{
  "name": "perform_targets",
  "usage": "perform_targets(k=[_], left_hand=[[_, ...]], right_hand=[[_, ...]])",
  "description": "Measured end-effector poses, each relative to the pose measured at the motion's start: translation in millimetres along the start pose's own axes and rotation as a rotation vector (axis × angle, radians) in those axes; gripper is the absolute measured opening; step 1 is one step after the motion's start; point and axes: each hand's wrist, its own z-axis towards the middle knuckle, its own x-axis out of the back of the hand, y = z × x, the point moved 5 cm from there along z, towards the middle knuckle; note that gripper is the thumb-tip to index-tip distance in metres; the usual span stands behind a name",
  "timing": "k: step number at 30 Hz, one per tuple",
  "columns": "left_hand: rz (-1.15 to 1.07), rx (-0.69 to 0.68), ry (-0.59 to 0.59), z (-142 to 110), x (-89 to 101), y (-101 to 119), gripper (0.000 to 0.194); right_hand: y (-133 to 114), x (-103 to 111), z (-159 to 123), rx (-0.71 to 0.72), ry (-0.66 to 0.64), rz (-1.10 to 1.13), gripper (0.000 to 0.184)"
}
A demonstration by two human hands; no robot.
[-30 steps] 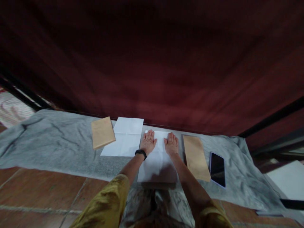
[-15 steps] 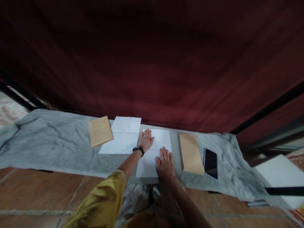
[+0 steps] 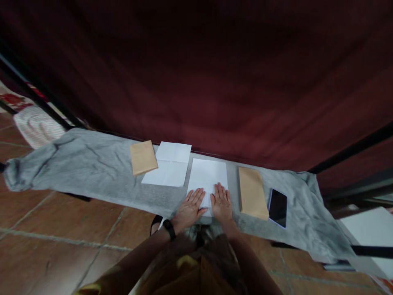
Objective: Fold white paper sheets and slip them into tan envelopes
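Observation:
A white sheet of paper [image 3: 208, 171] lies straight in front of me, with a faint crease across it. My left hand [image 3: 190, 207] rests flat on its near left part, fingers stretched out. On the near right part my right hand [image 3: 221, 201] also lies flat, fingers pointing away from me. To the left is a second creased white sheet [image 3: 168, 167], its left side partly under a brown paper packet [image 3: 143, 157]. Another brown packet [image 3: 252, 192] lies just right of my right hand.
Grey cloth [image 3: 101, 168] covers the long narrow surface. A dark-screened phone [image 3: 278, 207] lies right of the right packet. Behind hangs a dark red curtain [image 3: 208, 102]. A white board-like panel [image 3: 370, 229] sits at far right, above tiled floor [image 3: 76, 229].
My left hand has slid from the far part of the sheet back towards me, now beside my right hand. The view has shifted slightly.

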Motion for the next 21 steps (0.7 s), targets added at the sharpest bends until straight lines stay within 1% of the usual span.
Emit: perform_targets(k=[2, 5, 11, 21], left_hand=[[0.009, 0.013, -0.003, -5, 4.1, -8, 0.066], [0.010, 0.032, -0.007, -10, 5.9, -12, 0.066], [0.023, 0.038, -0.045, -12, 8.7, -7, 0.066], [0.052, 0.048, -0.113, -11, 12.9, 0, 0.063]], right_hand=[[4, 2, -5, 0.009, 0.037, 0.001, 0.055], [13, 5, -14, 0.020, 0.081, -0.004, 0.057], [26, 9, -31, 0.016, 0.098, -0.003, 0.060], [30, 18, -51, 0.034, 0.137, -0.020, 0.060]])
